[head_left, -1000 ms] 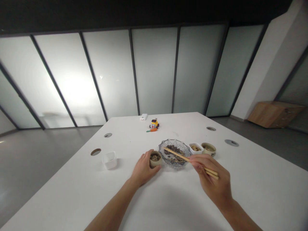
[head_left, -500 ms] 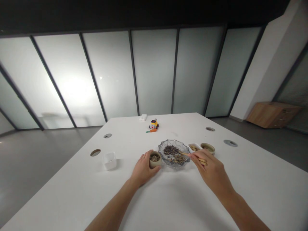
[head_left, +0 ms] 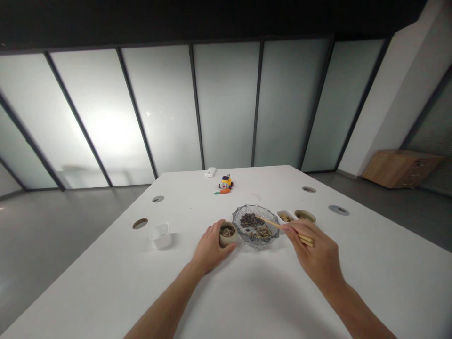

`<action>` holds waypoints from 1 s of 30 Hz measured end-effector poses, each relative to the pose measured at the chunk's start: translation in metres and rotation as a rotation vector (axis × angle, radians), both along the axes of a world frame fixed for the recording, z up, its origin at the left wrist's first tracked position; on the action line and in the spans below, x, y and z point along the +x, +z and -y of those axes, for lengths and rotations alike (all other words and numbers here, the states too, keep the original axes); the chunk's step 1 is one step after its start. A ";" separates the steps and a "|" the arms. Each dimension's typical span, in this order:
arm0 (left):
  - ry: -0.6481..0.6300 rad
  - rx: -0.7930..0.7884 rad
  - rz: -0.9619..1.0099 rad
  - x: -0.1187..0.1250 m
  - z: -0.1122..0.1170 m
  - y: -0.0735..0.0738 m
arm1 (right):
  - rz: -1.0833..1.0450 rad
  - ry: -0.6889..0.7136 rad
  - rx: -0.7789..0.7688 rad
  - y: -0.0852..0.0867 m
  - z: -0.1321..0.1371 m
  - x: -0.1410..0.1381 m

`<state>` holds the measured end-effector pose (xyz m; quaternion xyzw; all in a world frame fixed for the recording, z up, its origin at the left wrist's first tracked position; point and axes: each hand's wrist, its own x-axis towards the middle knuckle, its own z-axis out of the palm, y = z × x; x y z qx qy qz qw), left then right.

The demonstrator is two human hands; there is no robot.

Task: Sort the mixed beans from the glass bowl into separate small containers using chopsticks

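Note:
My left hand [head_left: 211, 250] is wrapped round a small beige cup [head_left: 228, 234] that holds light brown bits. Right beside the cup stands a glass bowl [head_left: 255, 224] with dark beans and pale seeds. My right hand [head_left: 316, 254] is closed on a pair of wooden chopsticks [head_left: 286, 229], whose tips reach over the bowl's right part. Behind that hand sit a small white dish [head_left: 286, 216] with tan pieces and a beige round dish [head_left: 305, 216].
An empty white square cup [head_left: 161, 235] stands to the left on the white table [head_left: 247, 292]. Farther back lie a small toy with an orange carrot [head_left: 225, 184] and a white box [head_left: 210, 172]. Round cable holes [head_left: 140, 223] dot the tabletop. Frosted glass panels stand behind.
The chopsticks drew back from the bowl's left side to its right part, then lifted slightly. My right hand shifted toward the bowl. My left hand stayed on the cup.

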<state>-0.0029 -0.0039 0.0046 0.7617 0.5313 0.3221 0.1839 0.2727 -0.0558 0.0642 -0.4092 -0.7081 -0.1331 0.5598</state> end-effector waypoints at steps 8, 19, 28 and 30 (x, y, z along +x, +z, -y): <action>-0.007 0.006 -0.008 -0.001 -0.001 -0.004 | -0.117 0.300 -0.106 0.002 0.014 -0.021; -0.010 0.005 -0.013 -0.001 -0.002 -0.003 | -0.008 0.020 -0.021 -0.001 -0.004 0.006; -0.005 0.008 -0.003 0.000 -0.002 -0.004 | 0.060 0.024 -0.069 -0.004 -0.006 0.001; -0.006 0.004 -0.003 -0.001 -0.002 -0.003 | 0.075 0.004 -0.065 -0.004 -0.005 0.002</action>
